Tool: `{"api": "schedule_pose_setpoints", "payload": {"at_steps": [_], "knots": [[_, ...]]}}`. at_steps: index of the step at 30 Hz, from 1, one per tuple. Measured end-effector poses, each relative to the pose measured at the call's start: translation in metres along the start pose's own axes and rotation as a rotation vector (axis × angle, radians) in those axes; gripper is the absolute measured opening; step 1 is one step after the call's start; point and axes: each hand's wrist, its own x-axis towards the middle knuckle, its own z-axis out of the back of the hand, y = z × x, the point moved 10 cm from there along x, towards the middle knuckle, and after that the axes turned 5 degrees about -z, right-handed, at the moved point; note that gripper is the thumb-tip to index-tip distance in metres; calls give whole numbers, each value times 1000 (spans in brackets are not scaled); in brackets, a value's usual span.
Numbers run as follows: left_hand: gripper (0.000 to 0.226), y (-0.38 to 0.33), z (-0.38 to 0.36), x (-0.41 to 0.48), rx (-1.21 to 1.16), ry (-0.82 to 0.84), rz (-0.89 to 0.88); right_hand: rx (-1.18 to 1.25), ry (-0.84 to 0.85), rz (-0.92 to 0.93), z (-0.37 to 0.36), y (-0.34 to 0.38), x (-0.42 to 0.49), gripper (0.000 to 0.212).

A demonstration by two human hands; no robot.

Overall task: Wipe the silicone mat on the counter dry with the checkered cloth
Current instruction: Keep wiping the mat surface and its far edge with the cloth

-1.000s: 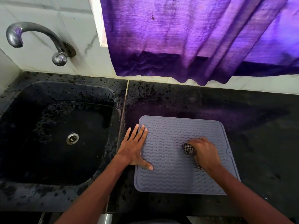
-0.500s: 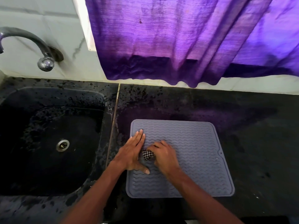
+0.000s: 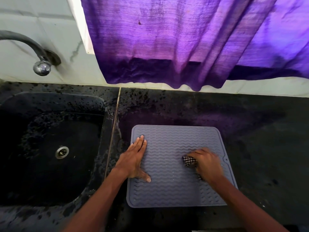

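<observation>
Right of centre, my right hand (image 3: 207, 164) gripped the checkered cloth (image 3: 189, 161); my left hand (image 3: 135, 159) lay flat, pinning the silicone mat (image 3: 167, 195), which I feared might slide on the wet-looking desk (image 3: 250, 131).

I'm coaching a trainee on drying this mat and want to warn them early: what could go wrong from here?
1. The checkered cloth is bunched small under the right hand, so each pass likely covers a narrow strip. The wet glints in the silicone mat's wavy grooves may get missed.
2. Only the left hand, flat on the mat's left side, pins it. On the wet-looking counter the mat might slide if that hand lifts.
</observation>
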Motion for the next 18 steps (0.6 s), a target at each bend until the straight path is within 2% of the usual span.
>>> {"api": "schedule_pose_setpoints", "payload": {"at_steps": [5,8,12,15,18], "knots": [[159,-3,2,-2,31,-10,2,7,-29,-179,13,-64,-9,52],[159,-5,1,-2,51,11,24,51,-30,-243,16,-78,-12,45],[157,-10,-1,0,113,72,50,184,-49,-128,11,-48,1,44],[157,-13,-3,2,161,108,71,196,-71,66,8,29,9,48],[158,-13,-5,3,199,132,69,134,-41,213,-1,108,8,37]]}}
